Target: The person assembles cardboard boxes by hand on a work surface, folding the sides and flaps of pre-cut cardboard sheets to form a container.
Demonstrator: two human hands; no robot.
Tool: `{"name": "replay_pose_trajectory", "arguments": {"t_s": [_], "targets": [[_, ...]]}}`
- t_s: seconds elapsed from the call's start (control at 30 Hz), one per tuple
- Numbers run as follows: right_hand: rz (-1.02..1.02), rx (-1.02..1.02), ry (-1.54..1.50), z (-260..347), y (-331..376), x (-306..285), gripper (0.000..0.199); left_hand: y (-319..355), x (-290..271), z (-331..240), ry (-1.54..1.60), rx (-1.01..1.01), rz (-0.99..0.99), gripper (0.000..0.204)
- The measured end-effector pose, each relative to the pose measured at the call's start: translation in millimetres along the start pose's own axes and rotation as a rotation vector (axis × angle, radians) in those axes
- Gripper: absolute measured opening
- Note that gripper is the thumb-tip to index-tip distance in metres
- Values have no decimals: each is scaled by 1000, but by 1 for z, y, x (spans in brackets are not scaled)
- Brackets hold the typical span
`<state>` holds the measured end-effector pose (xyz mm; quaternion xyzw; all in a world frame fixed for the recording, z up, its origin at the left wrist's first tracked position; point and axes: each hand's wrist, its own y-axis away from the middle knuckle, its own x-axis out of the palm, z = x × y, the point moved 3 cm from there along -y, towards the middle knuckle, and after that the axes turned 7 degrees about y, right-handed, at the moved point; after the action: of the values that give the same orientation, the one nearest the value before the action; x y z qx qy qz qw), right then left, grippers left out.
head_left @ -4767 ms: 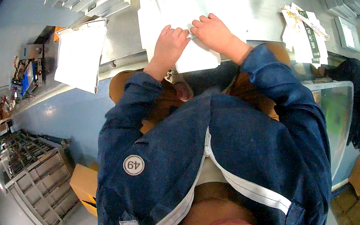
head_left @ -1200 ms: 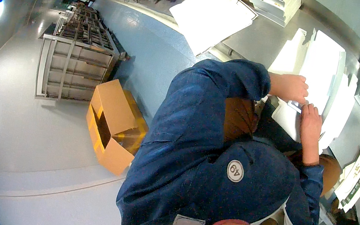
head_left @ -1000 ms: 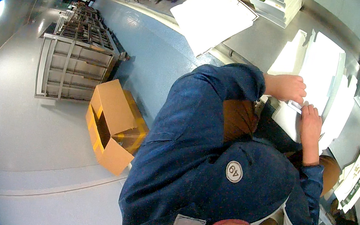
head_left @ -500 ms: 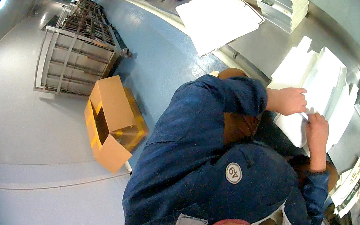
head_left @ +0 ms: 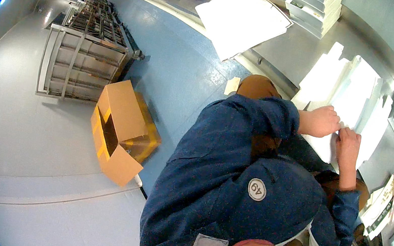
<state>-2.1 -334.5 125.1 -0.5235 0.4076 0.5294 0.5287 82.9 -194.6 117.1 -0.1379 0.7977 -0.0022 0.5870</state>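
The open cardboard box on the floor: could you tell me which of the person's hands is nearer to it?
Left. The left hand rests on the white die-cut sheets, on the side toward the cardboard box; the right hand lies just beyond it.

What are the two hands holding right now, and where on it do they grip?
Both the left hand and the right hand pinch a flat white cardboard sheet at its near edge, fingertips close together. The sheet lies on the grey table.

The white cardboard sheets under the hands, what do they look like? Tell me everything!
The white flat cardboard sheets lie overlapped on the grey worktop, with notched, tabbed edges like unfolded boxes. They look thin, stiff and plain. The left hand and right hand both pinch an edge with their fingers.
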Motion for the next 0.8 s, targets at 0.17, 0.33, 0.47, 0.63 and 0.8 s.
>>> {"name": "replay_pose_trajectory", "arguments": {"t_s": [0.17,0.33,0.47,0.63,0.8], "targets": [[78,51,-36,-10,-5,4,14,-5,14,-11,19,-93,-93,14],[270,-79,-435,-8,-13,-46,33,7,7,5,73,-47,-64,17],[250,-283,-143,-28,-16,-61,47,4,-6,8,2,-87,13,18],[189,-335,82,-28,-21,-27,43,5,-1,0,9,8,-148,16],[339,-396,142,-23,-31,-33,42,9,10,10,77,4,-160,16]]}}
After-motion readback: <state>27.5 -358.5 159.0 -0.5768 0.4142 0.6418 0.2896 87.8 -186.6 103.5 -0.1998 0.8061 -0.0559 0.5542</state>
